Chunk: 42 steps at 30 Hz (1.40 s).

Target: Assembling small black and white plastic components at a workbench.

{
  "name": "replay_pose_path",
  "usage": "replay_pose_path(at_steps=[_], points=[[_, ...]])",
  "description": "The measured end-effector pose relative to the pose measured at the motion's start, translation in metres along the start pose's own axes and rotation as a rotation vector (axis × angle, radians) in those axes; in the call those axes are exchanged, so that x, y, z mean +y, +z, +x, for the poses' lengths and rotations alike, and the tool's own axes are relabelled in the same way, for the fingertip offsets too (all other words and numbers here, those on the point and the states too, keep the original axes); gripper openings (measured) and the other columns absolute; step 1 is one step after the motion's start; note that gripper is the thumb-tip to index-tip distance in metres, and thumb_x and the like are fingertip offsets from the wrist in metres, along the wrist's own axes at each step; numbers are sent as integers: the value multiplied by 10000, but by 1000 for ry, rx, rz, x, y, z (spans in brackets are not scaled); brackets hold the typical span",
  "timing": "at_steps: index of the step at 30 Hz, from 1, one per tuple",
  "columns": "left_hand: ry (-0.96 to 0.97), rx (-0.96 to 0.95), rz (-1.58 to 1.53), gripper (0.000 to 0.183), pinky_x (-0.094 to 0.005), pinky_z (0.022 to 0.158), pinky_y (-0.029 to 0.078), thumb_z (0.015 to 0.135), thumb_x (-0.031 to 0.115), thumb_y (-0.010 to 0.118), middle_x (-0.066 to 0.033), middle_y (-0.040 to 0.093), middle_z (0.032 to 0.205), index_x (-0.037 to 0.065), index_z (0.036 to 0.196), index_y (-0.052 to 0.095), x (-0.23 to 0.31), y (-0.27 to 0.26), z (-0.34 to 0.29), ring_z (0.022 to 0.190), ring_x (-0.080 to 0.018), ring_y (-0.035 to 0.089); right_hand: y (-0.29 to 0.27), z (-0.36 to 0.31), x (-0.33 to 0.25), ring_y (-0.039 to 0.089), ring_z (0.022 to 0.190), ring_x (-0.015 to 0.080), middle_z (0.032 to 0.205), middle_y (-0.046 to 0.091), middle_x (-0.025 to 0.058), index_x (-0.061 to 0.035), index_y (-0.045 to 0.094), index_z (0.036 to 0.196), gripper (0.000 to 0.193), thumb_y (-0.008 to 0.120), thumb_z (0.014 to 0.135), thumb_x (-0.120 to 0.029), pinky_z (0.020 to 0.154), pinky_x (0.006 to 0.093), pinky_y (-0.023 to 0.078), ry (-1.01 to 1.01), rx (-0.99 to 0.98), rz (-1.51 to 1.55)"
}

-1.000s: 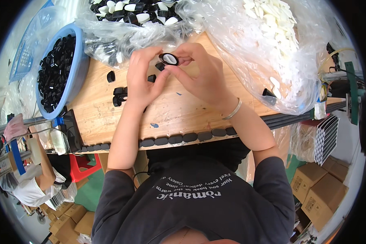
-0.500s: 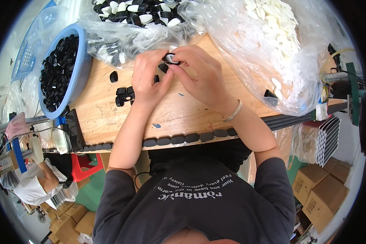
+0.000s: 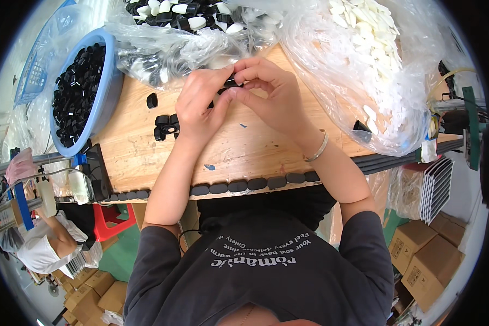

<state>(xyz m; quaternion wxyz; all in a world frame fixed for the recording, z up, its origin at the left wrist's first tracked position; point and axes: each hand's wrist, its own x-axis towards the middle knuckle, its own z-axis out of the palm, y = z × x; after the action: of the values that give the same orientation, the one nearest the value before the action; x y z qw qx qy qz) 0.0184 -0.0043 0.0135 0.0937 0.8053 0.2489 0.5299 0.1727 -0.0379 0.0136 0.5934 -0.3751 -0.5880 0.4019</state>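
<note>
Over the wooden table (image 3: 244, 146), both of my hands hold one small black plastic piece (image 3: 232, 83) between their fingertips. My left hand (image 3: 196, 106) is closed on its left side, thumb beneath it. My right hand (image 3: 269, 95) pinches it from the right, the lower fingers curled. Fingers cover much of the piece, so its inside does not show. Left of my left hand lie several loose black pieces (image 3: 165, 127), and a single black piece (image 3: 152, 100) rests farther up.
A blue basin (image 3: 112, 81) full of black pieces stands at the left. Plastic sheeting at the back carries black-and-white pieces (image 3: 196, 23). On the right, a clear plastic bag (image 3: 320, 81) holds white oval pieces (image 3: 367, 38). Dark padding (image 3: 237, 186) lines the near table edge.
The held piece has been turned; its round opening with white inside faced me before and is now out of sight. My right hand has rotated slightly around it. My left hand stays nearly still.
</note>
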Motion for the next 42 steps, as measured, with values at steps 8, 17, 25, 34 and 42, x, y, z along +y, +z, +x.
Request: replay_pose_path(at_steps=[8,17,25,34,42], points=[[-374,-98,-183,124,-254,679,461,806,14,681,-80,652,803,-34,913,638,-3,-9,-5,726,-147,593,-4,4,-3,624,878,102,983,652,76,62,625,991,184,662,812,62,801,220,520,207,16,163],[-849,7,-785,86,-211,754,446,873,54,641,-18,633,821,-18,918,632,8,-6,-9,802,-73,561,1,3,-13,645,822,111,907,653,67,58,629,965,173,688,808,13,759,222,539,323,97,300],[-738,-204,-525,44,-227,683,412,851,30,610,-20,589,791,2,874,585,-3,-13,-9,721,-92,491,-5,3,-5,609,799,97,912,630,45,42,628,943,159,689,798,19,744,219,512,85,-15,-25],[-539,-325,-370,83,-268,689,416,821,21,617,-65,584,794,3,899,592,-11,-14,-5,732,-158,486,-8,5,-16,603,734,129,873,622,62,9,631,903,157,704,764,20,677,232,504,-108,-55,-348],[-424,-274,-341,243,-279,729,420,767,-6,645,-78,620,903,24,1006,614,-20,-6,-12,786,-181,511,-1,1,-12,629,709,192,869,628,90,-13,595,863,190,736,736,-6,621,278,525,-353,37,-570]])
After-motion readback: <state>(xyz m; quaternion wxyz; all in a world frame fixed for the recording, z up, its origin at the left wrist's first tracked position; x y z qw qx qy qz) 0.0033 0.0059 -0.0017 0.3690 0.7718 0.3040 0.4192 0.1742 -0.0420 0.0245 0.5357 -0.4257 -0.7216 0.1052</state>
